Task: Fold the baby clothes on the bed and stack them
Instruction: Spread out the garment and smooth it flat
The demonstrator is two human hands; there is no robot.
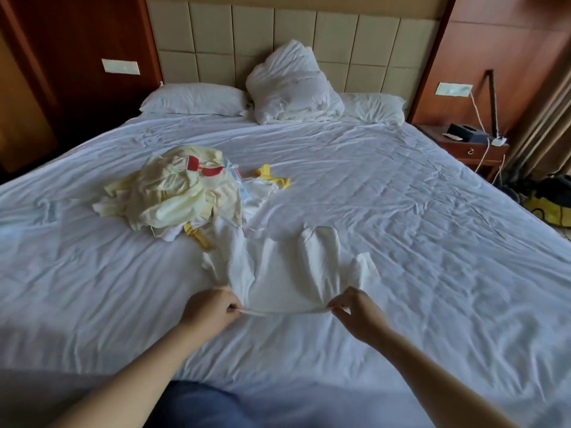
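- Our left hand (210,310) and right hand (360,315) each pinch, with curled fingers, the near edge of 1 white baby garment (287,273).
- The garment lies spread on the bed (417,227), just beside the pile of unfolded clothes (173,193).

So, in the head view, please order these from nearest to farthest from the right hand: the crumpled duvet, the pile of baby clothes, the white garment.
1. white garment: pinched at its near edge by the right hand.
2. pile of baby clothes: farther off, to the left.
3. crumpled duvet: far end, against the headboard.
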